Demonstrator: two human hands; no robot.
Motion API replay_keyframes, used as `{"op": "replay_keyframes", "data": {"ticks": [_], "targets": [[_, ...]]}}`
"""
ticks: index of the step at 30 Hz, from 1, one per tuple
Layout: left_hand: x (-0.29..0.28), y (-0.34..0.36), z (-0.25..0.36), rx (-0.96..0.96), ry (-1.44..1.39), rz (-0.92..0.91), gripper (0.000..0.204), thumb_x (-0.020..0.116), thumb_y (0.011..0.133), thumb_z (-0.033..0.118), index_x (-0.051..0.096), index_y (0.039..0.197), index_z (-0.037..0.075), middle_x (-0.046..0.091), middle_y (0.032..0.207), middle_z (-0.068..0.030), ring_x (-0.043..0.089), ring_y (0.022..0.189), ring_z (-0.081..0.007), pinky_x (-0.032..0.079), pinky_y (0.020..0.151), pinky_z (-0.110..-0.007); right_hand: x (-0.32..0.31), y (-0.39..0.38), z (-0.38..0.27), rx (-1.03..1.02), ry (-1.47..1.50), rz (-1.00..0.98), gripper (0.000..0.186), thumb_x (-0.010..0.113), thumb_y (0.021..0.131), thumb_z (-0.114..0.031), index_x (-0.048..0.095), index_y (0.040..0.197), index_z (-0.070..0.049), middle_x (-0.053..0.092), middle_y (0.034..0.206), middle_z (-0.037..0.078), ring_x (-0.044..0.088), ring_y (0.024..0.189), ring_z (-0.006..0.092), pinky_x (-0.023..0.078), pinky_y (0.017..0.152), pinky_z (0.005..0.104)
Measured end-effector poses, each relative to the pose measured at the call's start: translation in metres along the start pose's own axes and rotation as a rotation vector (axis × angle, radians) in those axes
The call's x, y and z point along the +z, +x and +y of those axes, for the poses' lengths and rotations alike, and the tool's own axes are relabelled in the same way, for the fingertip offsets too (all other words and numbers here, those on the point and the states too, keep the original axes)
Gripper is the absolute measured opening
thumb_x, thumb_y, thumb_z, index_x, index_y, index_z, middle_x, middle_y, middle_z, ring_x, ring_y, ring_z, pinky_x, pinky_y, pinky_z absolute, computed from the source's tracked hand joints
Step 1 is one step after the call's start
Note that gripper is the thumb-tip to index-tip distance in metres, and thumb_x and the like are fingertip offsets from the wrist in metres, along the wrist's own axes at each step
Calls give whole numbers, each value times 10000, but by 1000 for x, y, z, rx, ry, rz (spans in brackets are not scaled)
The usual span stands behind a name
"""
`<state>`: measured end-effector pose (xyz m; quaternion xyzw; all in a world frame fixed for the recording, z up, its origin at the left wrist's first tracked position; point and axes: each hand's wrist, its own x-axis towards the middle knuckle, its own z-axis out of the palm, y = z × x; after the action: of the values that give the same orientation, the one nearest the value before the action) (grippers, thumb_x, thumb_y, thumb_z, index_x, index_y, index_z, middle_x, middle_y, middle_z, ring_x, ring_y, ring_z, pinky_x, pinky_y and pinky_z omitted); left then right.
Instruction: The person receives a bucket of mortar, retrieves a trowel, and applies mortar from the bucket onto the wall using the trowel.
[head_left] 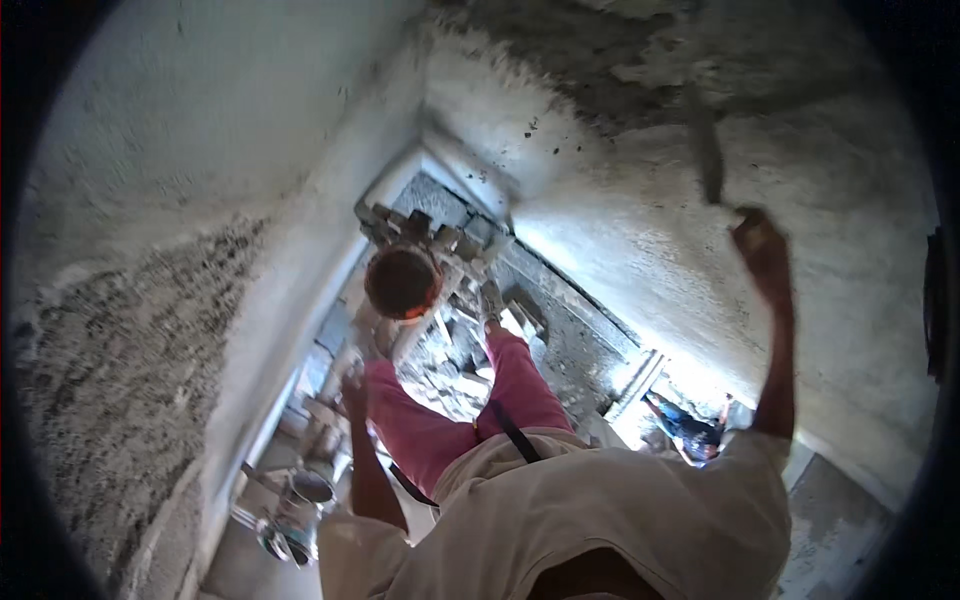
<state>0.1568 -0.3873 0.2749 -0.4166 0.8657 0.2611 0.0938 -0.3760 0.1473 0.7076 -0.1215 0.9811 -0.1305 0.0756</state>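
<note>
My right hand [762, 250] is raised at the right wall, closed on the handle of a flat trowel [706, 150], whose long dark blade lies along the plastered wall [620, 210] below a rough, darker patch of mortar. My left hand [355, 395] hangs low beside my left leg; it is pale and blurred, and I cannot make out its fingers or anything in them. Just beyond my feet is a round dark pan [402, 280] with an orange rim, among wooden blocks and planks [450, 245].
Broken rubble [450, 365] lies far below my legs. A rough plaster wall [130, 380] rises at left. Metal containers [310, 488] sit at lower left. A co-worker in dark clothes [690, 425] is down at a bright opening on the right.
</note>
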Motion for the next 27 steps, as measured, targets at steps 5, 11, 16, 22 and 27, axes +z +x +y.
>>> {"op": "replay_keyframes", "data": {"ticks": [5, 11, 16, 22, 27], "targets": [[4, 178, 136, 49, -483, -124, 506, 683, 864, 267, 518, 1301, 72, 595, 1241, -246, 596, 1144, -332, 485, 920, -430, 248, -138, 27, -169, -351, -538, 271, 603, 798, -88, 578, 1043, 25, 569, 1059, 204, 584, 1017, 330, 508, 824, 408], [121, 319, 160, 382, -100, -137, 738, 768, 774, 348, 451, 1372, 54, 546, 1311, -242, 528, 1223, -363, 419, 1032, -435, 371, -241, -74, 344, 345, -740, 296, 640, 809, -175, 566, 1033, 4, 639, 929, 255, 627, 904, 419, 494, 738, 466], [216, 345, 137, 389, -18, -469, 873, 812, 681, 433, 448, 1377, 53, 552, 1304, -234, 522, 1222, -381, 406, 1049, -443, 396, -261, -87, 718, 297, -867, 388, 674, 791, -186, 553, 1128, -37, 646, 991, 209, 639, 922, 380, 503, 792, 448], [237, 338, 94, 99, -204, -759, 910, 833, 665, 385, 415, 1396, 43, 580, 1271, -236, 556, 1199, -355, 426, 1024, -426, 417, -252, -97, 730, 390, -802, 416, 703, 817, -237, 547, 1145, -33, 645, 1005, 211, 634, 916, 390, 500, 779, 448], [258, 260, 70, 86, -312, -860, 864, 738, 723, 119, 309, 1463, -7, 542, 1299, -206, 554, 1157, -272, 451, 967, -354, 416, -224, -110, 606, 382, -814, 392, 691, 846, -247, 543, 1153, -53, 643, 994, 183, 632, 897, 391, 501, 748, 456]]}}
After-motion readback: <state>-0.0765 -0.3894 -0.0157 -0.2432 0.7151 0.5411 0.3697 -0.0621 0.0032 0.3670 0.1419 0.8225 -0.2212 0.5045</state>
